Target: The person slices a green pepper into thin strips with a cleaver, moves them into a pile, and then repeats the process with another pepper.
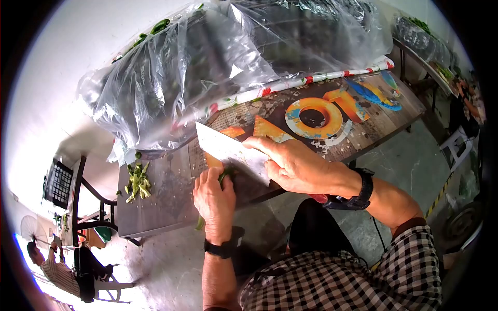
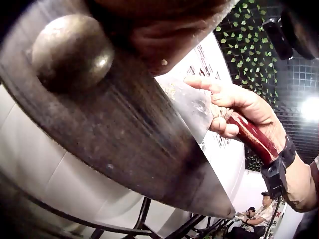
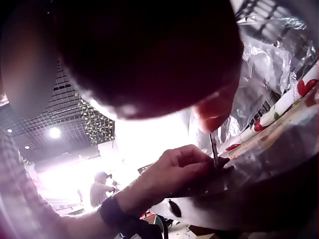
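Observation:
My right hand [image 1: 298,166] grips a cleaver [image 1: 228,147] with a broad, pale metal blade. Its dark red handle [image 2: 251,134] shows in the left wrist view. Bent fingers of my left hand [image 1: 215,194] hold a long green vegetable [image 1: 226,175] at the table's near edge, right beside the blade. The vegetable's other end [image 1: 200,223] pokes out below that hand; its middle is hidden by the palm. In the right wrist view the blade [image 3: 214,149] stands on edge at the left fingertips. A pile of cut pale-green pieces [image 1: 137,181] lies on the left end of the table.
The table [image 1: 166,207] has a printed top with small bits scattered over it. Clear plastic sheeting [image 1: 181,67] covers a large heap along the far side, with several green vegetables [image 1: 158,26] showing at its edge. A seated person [image 1: 67,269] is at lower left. A stool [image 1: 456,147] stands right.

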Motion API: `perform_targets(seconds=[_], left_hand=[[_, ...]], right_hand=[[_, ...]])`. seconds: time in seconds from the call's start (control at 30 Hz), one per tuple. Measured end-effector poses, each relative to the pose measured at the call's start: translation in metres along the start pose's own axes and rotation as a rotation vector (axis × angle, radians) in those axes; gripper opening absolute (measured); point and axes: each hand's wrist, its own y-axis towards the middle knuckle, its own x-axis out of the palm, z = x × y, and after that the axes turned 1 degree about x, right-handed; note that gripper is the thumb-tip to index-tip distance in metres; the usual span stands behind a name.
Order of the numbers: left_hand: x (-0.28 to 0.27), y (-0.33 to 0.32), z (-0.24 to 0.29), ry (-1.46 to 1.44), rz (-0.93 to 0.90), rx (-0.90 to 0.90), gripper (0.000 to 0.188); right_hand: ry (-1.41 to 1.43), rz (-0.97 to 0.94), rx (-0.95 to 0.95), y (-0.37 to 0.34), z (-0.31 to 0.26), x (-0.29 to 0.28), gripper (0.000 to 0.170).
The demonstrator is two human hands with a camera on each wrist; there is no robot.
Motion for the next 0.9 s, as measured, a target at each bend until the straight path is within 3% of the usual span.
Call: perform_targets(seconds=[0.47,0.67,0.77,0.9], left_hand=[[-0.003,0.001,0.002,-0.028,-0.02,0.018,0.02],[-0.003,-0.001,0.002,0.025,-0.067,-0.002,0.021],[-0.001,-0.003,-0.001,0.017,-0.069,0.002,0.02],[-0.001,-0.003,-0.001,0.017,-0.082,-0.006,0.019]], right_hand=[[0.076,-0.141,0.063,0.018,-0.009,-0.009,0.041],[-0.014,-0.251,0.043,0.031,-0.022,-0.019,0.029],[-0.037,-0.246,-0.031,0.036,-0.016,-0.017,0.049],[-0.088,-0.271,-0.067,0.044,-0.018,-0.015,0.049]])
